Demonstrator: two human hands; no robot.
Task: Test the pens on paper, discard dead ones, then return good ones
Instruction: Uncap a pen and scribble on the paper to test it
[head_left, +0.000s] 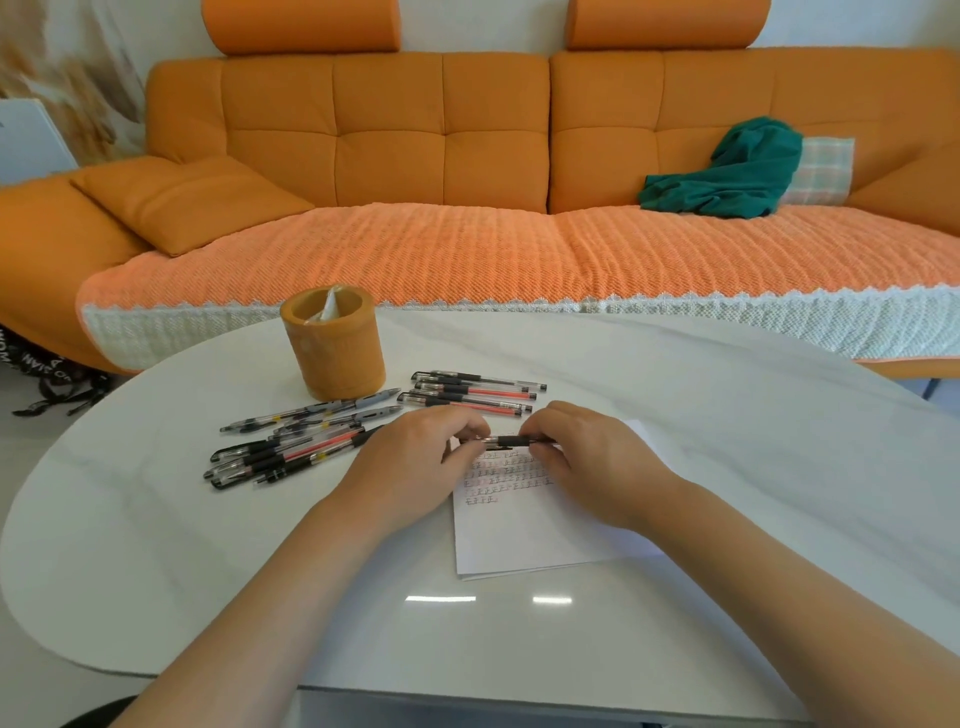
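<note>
Though half-hidden, pen (511, 441) clamped in grip of left hand (415, 465), right hand (589, 462), seemingly above paper (519, 540); pens (291, 449) beside.

Table (208, 545) layout, sofa (467, 249) behind
Cup (333, 347) far left on table; pen pile (291, 441) near-left of cup; pen row (475, 392) right of cup; paper (519, 530) nearer than the row, centre; left hand (415, 462) and right hand (597, 462) meet on one pen (511, 441) over paper's far edge.
</note>
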